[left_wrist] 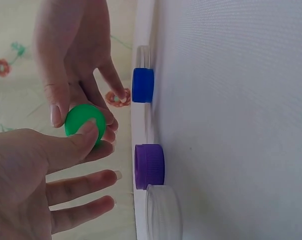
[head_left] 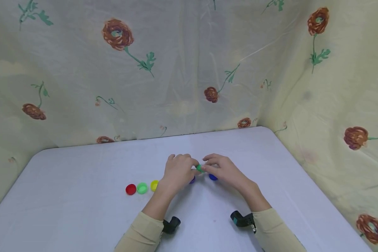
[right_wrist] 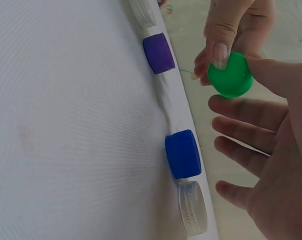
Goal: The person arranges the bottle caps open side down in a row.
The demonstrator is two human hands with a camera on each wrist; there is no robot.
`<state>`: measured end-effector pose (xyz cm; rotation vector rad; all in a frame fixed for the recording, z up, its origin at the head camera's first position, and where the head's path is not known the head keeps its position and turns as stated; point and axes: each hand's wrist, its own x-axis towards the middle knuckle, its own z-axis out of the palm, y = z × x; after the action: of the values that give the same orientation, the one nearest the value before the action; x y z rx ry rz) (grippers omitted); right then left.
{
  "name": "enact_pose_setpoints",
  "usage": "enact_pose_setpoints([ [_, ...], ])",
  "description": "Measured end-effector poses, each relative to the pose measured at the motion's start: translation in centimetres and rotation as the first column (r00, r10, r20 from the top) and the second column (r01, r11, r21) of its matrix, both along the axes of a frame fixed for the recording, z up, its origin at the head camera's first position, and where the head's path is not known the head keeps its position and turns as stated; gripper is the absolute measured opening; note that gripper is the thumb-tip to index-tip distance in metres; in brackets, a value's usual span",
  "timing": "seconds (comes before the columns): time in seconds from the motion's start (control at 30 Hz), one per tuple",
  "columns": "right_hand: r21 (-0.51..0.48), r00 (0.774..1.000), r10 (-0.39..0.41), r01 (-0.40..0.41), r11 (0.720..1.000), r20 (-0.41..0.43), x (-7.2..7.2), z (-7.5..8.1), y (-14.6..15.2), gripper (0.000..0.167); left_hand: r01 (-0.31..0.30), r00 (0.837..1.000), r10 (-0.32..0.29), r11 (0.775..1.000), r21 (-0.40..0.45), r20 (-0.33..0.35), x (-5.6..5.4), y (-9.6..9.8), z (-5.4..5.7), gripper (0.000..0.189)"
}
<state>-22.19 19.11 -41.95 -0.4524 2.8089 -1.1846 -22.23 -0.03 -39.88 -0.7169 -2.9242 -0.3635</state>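
Note:
A green bottle cap (head_left: 199, 168) is held up above the table between both hands. My left hand (head_left: 179, 170) pinches it, thumb across its flat face and fingers behind, as the left wrist view shows. My right hand (head_left: 224, 170) has thumb and index finger at the cap's edge, its other fingers spread apart. Below the hands, a purple cap (left_wrist: 150, 166) and a blue cap (right_wrist: 183, 154) stand on the table. Next to the purple one is a clear cap (left_wrist: 163, 212). Another clear cap (right_wrist: 193, 208) sits beside the blue one.
Left of my left hand, a red cap (head_left: 131, 189), a light green cap (head_left: 142, 188) and a yellow cap (head_left: 154, 185) lie in a row on the white table (head_left: 75, 196). Flowered cloth (head_left: 176, 70) hangs behind the table and along its right side.

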Motion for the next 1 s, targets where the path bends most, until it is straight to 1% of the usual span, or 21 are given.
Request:
enact_pose_setpoints([
  [0.1,0.006,1.0,-0.016,0.016,1.0,-0.002,0.07,0.21,-0.24,0.03,-0.008,1.0,0.007,1.0,0.005,0.024,-0.04,-0.17,0.04,0.027],
  [0.2,0.011,1.0,-0.016,0.016,1.0,-0.02,0.17,0.29,-0.41,0.026,-0.017,0.999,0.017,1.0,0.005,0.042,-0.09,-0.35,0.07,0.028],
  [0.37,0.036,0.996,-0.012,0.015,0.999,-0.087,0.19,0.04,-0.46,0.017,-0.023,0.998,0.022,1.0,0.011,0.059,-0.07,-0.47,0.25,0.027],
  [0.53,0.065,0.988,-0.009,0.019,0.998,-0.153,0.15,-0.13,-0.33,0.013,-0.026,0.996,0.024,0.999,0.022,0.081,0.06,-0.31,0.36,0.029],
  [0.73,0.062,0.988,-0.003,0.013,0.998,-0.153,0.15,-0.25,-0.29,0.009,-0.024,0.996,0.022,0.999,0.03,0.09,0.02,-0.26,0.09,0.029],
  [1.0,0.047,0.989,0.022,-0.015,0.999,-0.148,0.28,-0.16,-0.24,0.007,-0.022,0.995,0.019,0.999,0.032,0.101,0.02,-0.26,-0.1,0.029],
])
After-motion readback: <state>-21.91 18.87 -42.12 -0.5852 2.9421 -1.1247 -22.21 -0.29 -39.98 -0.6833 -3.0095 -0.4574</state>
